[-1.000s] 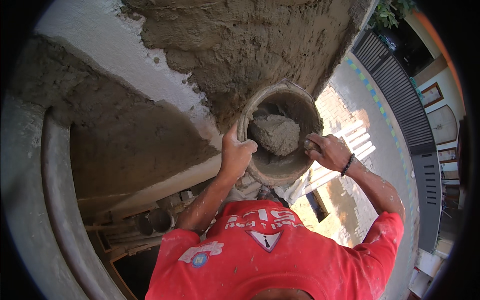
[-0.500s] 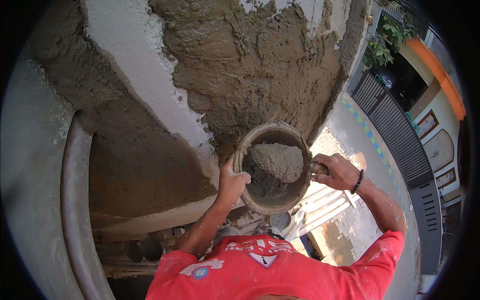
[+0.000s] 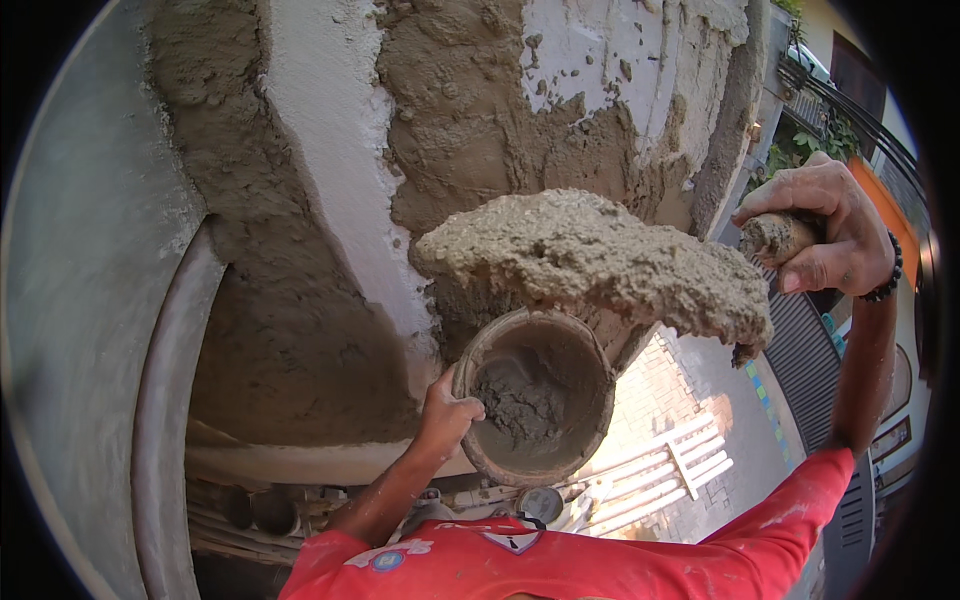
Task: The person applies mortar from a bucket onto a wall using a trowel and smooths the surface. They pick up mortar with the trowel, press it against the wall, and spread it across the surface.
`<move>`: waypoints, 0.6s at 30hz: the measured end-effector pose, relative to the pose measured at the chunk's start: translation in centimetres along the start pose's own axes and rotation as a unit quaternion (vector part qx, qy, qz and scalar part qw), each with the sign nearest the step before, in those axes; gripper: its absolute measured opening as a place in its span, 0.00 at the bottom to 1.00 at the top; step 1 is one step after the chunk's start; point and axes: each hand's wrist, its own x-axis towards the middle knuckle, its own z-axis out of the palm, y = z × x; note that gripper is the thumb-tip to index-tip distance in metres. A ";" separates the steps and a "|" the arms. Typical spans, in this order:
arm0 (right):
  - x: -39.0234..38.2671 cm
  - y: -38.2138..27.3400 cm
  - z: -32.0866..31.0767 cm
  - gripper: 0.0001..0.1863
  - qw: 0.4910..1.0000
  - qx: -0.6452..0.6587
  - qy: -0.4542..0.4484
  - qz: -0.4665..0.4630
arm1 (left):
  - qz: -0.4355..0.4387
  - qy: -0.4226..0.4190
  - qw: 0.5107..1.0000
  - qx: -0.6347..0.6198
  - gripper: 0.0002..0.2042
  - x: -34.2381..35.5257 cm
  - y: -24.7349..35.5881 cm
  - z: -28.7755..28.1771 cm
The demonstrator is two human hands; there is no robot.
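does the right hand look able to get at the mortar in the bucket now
Probably yes: the mortar lies uncovered in the bucket, though the right hand grips a loaded tool.

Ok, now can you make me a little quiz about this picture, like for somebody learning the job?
1. Which hand holds the bucket by its rim?
2. True or false: the bucket is full to the brim.
3. Pick one. The right hand grips:
A) a rope
B) a bottle
C) a tool handle

Key:
1. The left hand.
2. False: the mortar inside sits low, and the inner walls show above it.
3. C.
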 end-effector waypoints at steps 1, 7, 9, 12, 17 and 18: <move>0.3 1.8 0.3 0.31 0.998 0.064 -0.007 0.004 | 0.005 0.011 1.000 0.002 0.31 -0.4 -0.1 0.0; 3.9 11.9 -0.9 0.24 0.963 0.184 0.135 0.141 | 0.006 0.012 1.000 -0.009 0.32 -0.2 -2.0 -0.1; 2.8 13.0 -5.8 0.22 0.965 0.094 0.213 0.121 | 0.008 0.036 0.999 -0.012 0.31 -1.1 -1.8 0.0; 3.7 5.9 -6.6 0.15 0.930 0.052 0.287 0.222 | -0.008 0.027 0.999 -0.029 0.28 -0.6 -1.6 0.6; 0.3 9.2 0.6 0.25 0.962 0.058 0.215 0.161 | -0.010 0.030 0.999 -0.038 0.29 -0.4 -2.5 0.3; -0.5 8.9 2.5 0.24 0.967 0.068 0.164 0.182 | -0.009 0.026 0.999 -0.040 0.30 -0.2 -2.4 0.5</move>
